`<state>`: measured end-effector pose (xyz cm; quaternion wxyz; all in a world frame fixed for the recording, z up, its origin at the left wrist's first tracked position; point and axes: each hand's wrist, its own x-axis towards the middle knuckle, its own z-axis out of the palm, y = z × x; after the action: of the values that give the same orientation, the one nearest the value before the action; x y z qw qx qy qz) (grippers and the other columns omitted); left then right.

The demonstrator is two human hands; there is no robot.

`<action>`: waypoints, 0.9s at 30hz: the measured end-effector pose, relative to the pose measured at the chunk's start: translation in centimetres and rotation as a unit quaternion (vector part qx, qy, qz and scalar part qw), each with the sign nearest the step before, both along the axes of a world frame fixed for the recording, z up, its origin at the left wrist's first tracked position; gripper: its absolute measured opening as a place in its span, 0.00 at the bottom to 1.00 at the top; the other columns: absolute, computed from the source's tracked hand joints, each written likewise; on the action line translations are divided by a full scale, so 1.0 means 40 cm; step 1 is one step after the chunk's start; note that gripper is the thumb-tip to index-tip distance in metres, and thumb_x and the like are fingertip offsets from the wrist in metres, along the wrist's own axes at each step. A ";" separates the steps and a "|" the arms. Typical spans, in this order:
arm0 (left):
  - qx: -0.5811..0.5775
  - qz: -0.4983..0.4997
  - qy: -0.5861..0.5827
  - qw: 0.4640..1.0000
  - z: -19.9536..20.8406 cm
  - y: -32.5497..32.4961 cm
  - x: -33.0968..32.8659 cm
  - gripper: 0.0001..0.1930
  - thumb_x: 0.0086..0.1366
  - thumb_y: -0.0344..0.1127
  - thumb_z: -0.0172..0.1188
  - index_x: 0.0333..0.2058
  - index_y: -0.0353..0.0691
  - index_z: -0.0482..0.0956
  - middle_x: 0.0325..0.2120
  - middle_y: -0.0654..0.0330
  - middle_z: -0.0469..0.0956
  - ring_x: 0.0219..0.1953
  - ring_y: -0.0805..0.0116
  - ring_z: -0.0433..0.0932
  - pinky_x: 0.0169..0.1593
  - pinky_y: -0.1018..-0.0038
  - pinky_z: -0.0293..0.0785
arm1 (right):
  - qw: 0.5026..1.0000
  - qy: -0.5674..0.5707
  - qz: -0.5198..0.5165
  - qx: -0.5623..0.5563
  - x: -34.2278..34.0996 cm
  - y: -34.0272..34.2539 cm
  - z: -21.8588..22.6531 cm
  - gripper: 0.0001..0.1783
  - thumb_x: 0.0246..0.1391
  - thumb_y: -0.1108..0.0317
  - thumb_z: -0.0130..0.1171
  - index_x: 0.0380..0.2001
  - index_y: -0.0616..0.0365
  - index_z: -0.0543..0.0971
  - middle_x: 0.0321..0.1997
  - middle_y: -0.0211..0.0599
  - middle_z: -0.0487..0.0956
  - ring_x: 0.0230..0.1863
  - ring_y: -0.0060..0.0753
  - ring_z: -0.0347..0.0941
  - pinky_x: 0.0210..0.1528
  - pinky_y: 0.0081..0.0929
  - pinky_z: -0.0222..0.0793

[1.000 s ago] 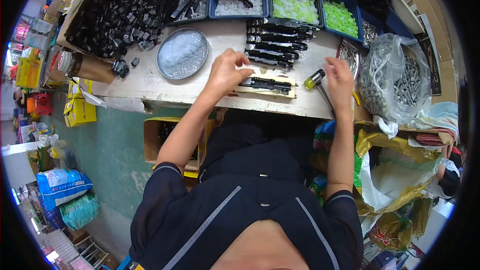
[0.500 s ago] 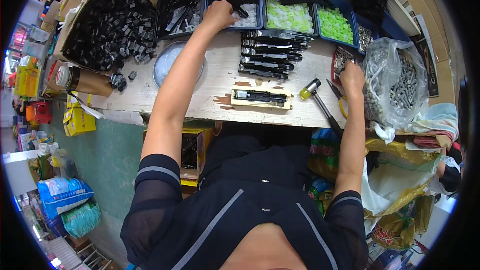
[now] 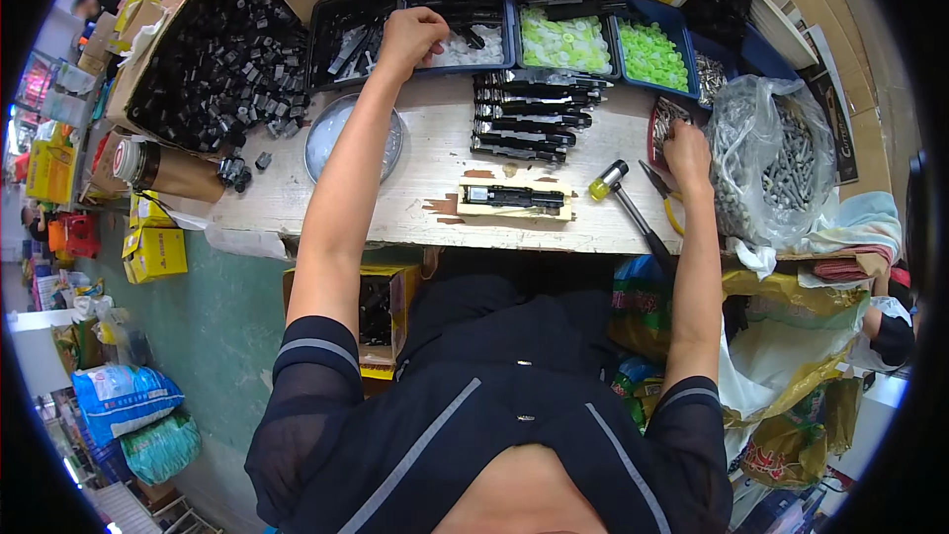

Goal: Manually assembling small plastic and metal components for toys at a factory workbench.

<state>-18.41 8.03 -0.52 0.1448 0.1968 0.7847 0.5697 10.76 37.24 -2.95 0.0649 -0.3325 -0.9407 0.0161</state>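
My left hand (image 3: pixel 408 38) hangs at the left side of a blue bin of small whitish plastic pieces (image 3: pixel 465 51). Its fingers are drawn together, and whatever they pinch is too small to make out. My right hand (image 3: pixel 688 150) dips into a small red tray of metal pins (image 3: pixel 670 111), fingertips closed among them and partly hidden. Between the hands lies a pale wooden fixture (image 3: pixel 563 200) with a black, elongated part (image 3: pixel 514 197) set in it. Behind that, several similar black assemblies (image 3: pixel 529 109) are stacked in a row.
A hammer (image 3: pixel 633 208) and yellow-handled pliers (image 3: pixel 660 183) lie near my right forearm. Further right stands a clear bag of metal parts (image 3: pixel 791 168). Bins of green caps (image 3: pixel 652 54) line the back. A round metal dish (image 3: pixel 390 143) sits under my left forearm, beside a box of black pieces (image 3: pixel 222 59).
My left hand has drawn back slightly to the left above the whitish pieces. My right hand stays at the red tray, shifted slightly left.
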 end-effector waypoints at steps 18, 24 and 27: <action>0.287 -0.173 -0.251 0.908 -0.042 -0.117 0.498 0.10 0.58 0.24 0.56 0.39 0.32 0.74 0.29 0.57 0.76 0.27 0.74 0.76 0.25 0.82 0.74 | 0.724 0.231 0.196 -0.619 -0.011 -0.435 0.135 0.05 0.53 0.73 0.53 0.32 0.62 0.75 0.29 0.26 0.71 0.27 0.14 0.65 0.28 0.13 0.62; 0.274 -0.163 -0.247 0.915 -0.020 -0.126 0.514 0.16 0.56 0.23 0.57 0.44 0.33 0.69 0.29 0.59 0.74 0.26 0.75 0.76 0.24 0.83 0.73 | 0.758 0.237 0.247 -0.555 -0.021 -0.463 0.115 0.05 0.53 0.71 0.53 0.30 0.63 0.74 0.29 0.28 0.71 0.29 0.17 0.65 0.31 0.16 0.61; 0.266 -0.165 -0.243 0.918 -0.012 -0.127 0.517 0.17 0.56 0.22 0.57 0.45 0.33 0.69 0.29 0.60 0.73 0.26 0.76 0.76 0.24 0.83 0.73 | 0.772 0.230 0.254 -0.536 -0.021 -0.466 0.118 0.05 0.52 0.72 0.53 0.29 0.63 0.74 0.28 0.31 0.72 0.29 0.21 0.66 0.31 0.18 0.62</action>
<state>2.27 2.95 -1.01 0.3650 0.2105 0.5010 0.7559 9.93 18.58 1.78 0.0837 -0.0492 -0.7866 0.6097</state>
